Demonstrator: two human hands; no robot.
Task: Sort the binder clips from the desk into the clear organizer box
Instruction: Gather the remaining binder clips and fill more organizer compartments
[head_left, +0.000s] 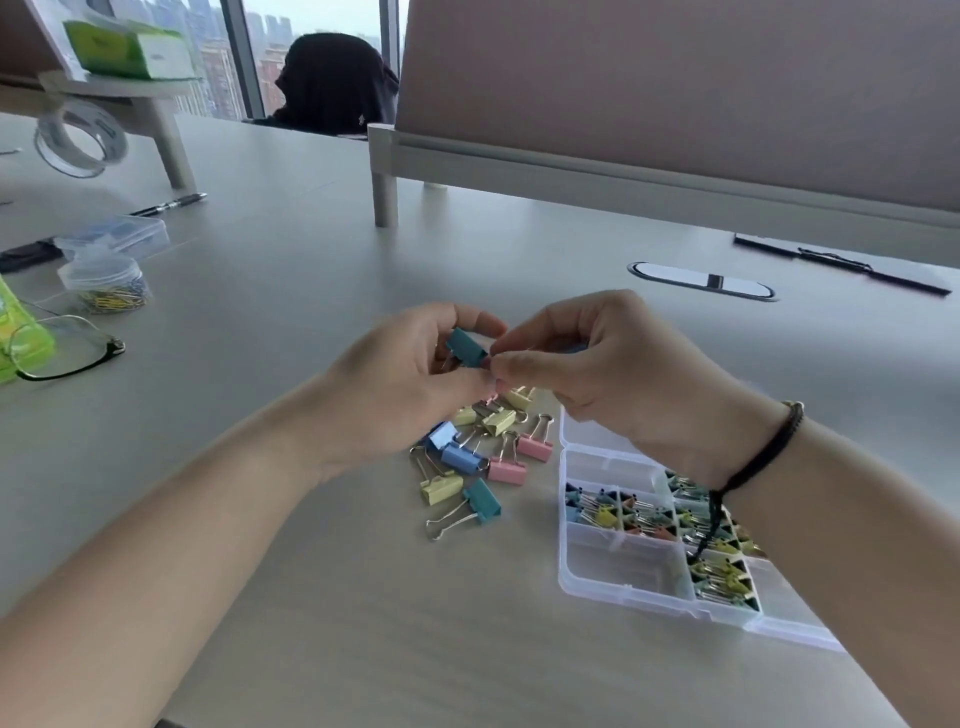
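Observation:
My left hand (410, 379) holds a teal binder clip (466, 348) above the desk, fingers closed round it. My right hand (597, 374) pinches the same clip's right end with thumb and forefinger. Below the hands lies a loose pile of binder clips (478, 452) in yellow, blue, pink and teal. To the right sits the clear organizer box (618, 566), lid open, several compartments filled with small clips; my right wrist covers its far right part.
Glasses (67, 348) and a green pack (21, 338) lie at the left, with small clear tubs of paper clips (106, 283) behind them. A tape roll (80, 140), a pen (169, 204) and a divider panel (675, 104) stand further back. A seated person (332, 83) is beyond the desk.

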